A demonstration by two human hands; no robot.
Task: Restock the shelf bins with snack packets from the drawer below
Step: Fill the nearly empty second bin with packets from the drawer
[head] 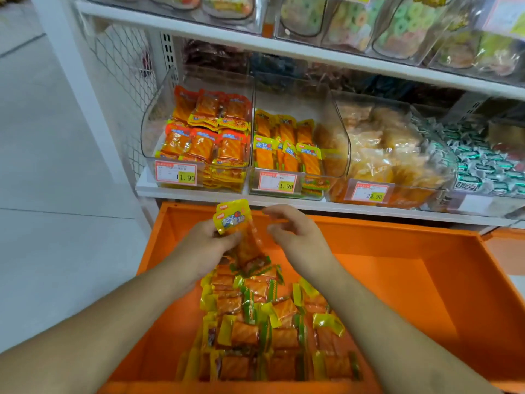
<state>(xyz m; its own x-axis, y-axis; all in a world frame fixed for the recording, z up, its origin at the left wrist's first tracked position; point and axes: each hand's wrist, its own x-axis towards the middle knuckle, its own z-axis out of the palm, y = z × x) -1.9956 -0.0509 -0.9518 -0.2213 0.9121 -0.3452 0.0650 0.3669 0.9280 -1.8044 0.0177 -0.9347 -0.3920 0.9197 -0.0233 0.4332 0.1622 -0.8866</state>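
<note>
Left hand (211, 240) grips two snack packets (235, 226) above the orange drawer's (397, 280) back edge; right hand (295, 234) beside, fingers loosely curled, holding nothing. Four clear shelf bins (199, 143) above.

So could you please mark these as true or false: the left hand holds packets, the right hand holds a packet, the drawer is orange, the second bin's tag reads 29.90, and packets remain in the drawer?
1. The left hand grips yellow-topped packets. True.
2. The right hand grips a packet. False: its fingers are loosely curled next to the packets, holding nothing.
3. The drawer is orange. True.
4. The second bin from the left carries a tag reading 29.90. False: it reads 11.90.
5. A pile of packets lies in the drawer. True.
</note>
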